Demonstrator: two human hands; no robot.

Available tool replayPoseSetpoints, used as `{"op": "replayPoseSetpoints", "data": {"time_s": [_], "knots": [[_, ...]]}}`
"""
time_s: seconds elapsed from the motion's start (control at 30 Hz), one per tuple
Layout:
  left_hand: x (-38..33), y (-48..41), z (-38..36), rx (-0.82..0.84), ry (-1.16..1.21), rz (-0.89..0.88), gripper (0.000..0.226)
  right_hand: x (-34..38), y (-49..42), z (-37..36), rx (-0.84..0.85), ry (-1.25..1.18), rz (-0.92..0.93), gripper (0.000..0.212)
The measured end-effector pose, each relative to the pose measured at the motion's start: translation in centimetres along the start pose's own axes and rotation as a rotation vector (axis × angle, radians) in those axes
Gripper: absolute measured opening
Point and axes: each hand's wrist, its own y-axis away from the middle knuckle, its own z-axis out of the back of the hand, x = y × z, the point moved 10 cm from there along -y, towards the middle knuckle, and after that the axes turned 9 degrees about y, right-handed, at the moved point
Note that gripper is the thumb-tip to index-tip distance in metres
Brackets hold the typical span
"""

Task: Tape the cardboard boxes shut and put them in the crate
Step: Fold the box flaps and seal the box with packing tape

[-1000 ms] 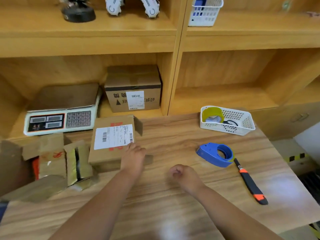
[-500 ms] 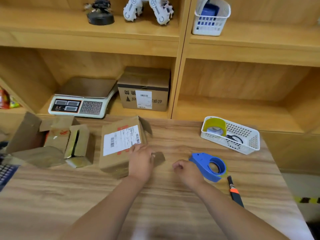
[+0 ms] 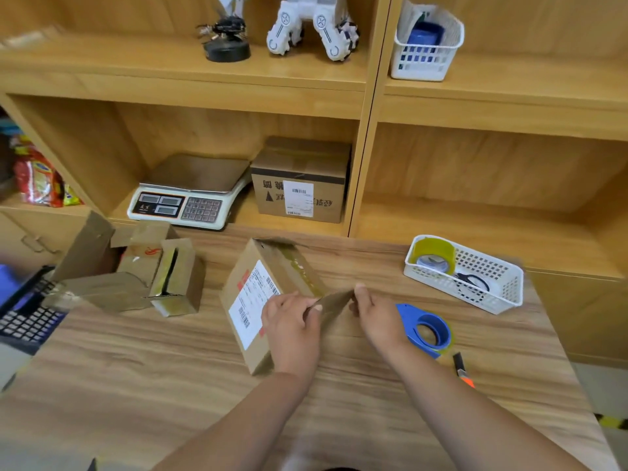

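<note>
A cardboard box (image 3: 248,294) with a white shipping label stands tilted on the wooden table, its right end open. My left hand (image 3: 292,321) grips the box's near right corner and pinches the loose flap (image 3: 334,302). My right hand (image 3: 375,316) pinches the same flap from the other side. A blue tape dispenser (image 3: 426,331) lies just right of my right hand. Two more opened boxes (image 3: 159,277) sit at the left. A black slatted crate (image 3: 23,314) shows at the left edge.
A box cutter (image 3: 462,370) lies near the dispenser. A white basket (image 3: 503,294) with a tape roll and scissors stands at the right. On the shelf behind are a scale (image 3: 190,195) and a sealed box (image 3: 302,181).
The labelled box has been tipped up from lying flat. My right hand moved from resting as a fist on the table to the flap, and both hands now hold it.
</note>
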Motion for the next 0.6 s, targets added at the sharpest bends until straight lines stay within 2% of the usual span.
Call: {"op": "replayPoseSetpoints", "data": {"time_s": [0.1, 0.27, 0.33, 0.47, 0.53, 0.6], "knots": [[-0.1, 0.8, 0.2, 0.028, 0.003, -0.034, 0.015, 1.2, -0.1, 0.0, -0.019, -0.018, -0.041, 0.058], [0.0, 1.1, 0.1, 0.095, -0.036, -0.116, 0.017, 3.1, -0.5, -0.9, 0.022, -0.017, -0.053, 0.030], [-0.2, 1.2, -0.2, 0.148, -0.071, -0.168, 0.019, 3.6, -0.5, -0.8, 0.013, 0.004, -0.046, 0.026], [-1.5, 1.5, -0.7, 0.331, -0.079, -0.368, 0.017, 3.9, -0.3, -0.5, -0.028, 0.039, -0.029, 0.038], [-2.2, 0.7, 0.9, 0.317, -0.079, -0.475, 0.020, 3.9, -0.2, -0.4, -0.041, 0.045, -0.022, 0.041], [-1.9, -1.4, 3.0, 0.202, -0.174, -0.475, 0.025, 3.9, -0.1, -0.4, -0.036, 0.051, -0.020, 0.041]]}}
